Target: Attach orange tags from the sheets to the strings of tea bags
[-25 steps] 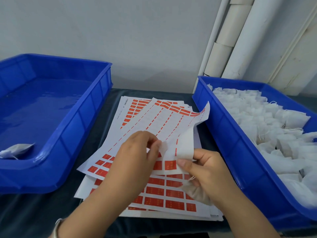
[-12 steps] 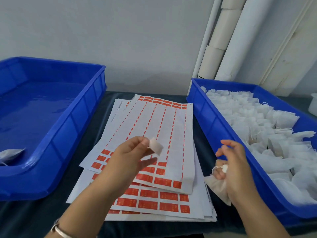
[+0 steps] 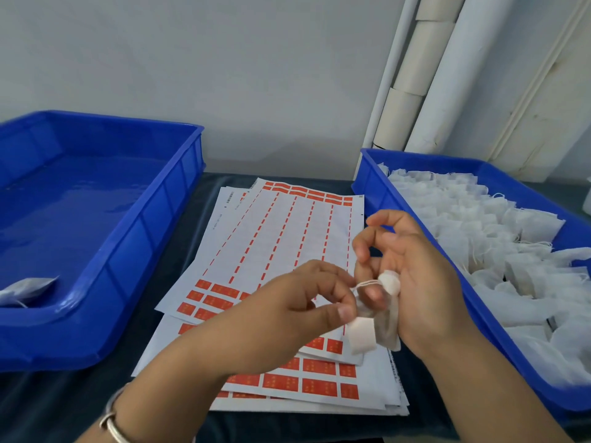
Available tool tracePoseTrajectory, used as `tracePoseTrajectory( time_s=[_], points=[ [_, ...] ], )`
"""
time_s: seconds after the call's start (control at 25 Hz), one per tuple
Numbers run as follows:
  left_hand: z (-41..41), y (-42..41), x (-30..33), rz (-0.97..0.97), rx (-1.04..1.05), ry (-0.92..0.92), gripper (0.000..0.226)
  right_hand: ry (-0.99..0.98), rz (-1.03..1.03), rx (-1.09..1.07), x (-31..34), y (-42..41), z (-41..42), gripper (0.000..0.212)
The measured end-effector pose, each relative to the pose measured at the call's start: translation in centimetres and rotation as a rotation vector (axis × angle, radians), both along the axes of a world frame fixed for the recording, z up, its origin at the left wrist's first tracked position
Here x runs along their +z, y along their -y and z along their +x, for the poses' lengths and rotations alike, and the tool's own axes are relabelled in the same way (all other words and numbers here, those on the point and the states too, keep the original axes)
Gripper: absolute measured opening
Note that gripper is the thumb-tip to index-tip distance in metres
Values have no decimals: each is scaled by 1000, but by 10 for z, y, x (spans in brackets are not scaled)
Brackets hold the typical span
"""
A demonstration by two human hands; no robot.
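Hands meeting at centre frame, above the stack of tag sheets (image 3: 287, 238) on the dark worktop (image 3: 38, 407). Left hand (image 3: 297, 314) pinching a peeled tag (image 3: 362, 335), white backing outward. Right hand (image 3: 415, 276) gripping a tea bag (image 3: 385, 327) and its string (image 3: 367, 283) — fingers curled. Right of frame: blue bin (image 3: 479, 314) heaped with tea bags. Left: second blue bin (image 3: 128, 251) — one bag (image 3: 25, 290) inside.

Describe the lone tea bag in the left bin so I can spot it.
Find the big blue bin left of the tag sheets. In its near-left corner lies one white tea bag, flat on the blue floor, unlike the heaped bags filling the right bin.
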State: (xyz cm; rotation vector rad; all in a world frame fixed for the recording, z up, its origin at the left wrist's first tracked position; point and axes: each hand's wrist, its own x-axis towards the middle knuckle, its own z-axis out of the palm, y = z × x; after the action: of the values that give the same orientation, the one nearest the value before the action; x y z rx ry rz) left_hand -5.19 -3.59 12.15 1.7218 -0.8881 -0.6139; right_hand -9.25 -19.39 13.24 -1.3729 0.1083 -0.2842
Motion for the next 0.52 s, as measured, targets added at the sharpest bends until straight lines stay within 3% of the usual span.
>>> tracePoseTrajectory(
  time_s=[0.2,0.36,0.52],
  points=[
    [1,-6,2,-53,16,0,24,6,-109,-8,3,-9,4,14],
    [5,-13,-1,-158,33,-123,15,-41,-199,53,4,-5,1,17],
    [12,-22,-3,-216,54,-243,15,-130,-519,225,11,0,-5,6]
  ],
)
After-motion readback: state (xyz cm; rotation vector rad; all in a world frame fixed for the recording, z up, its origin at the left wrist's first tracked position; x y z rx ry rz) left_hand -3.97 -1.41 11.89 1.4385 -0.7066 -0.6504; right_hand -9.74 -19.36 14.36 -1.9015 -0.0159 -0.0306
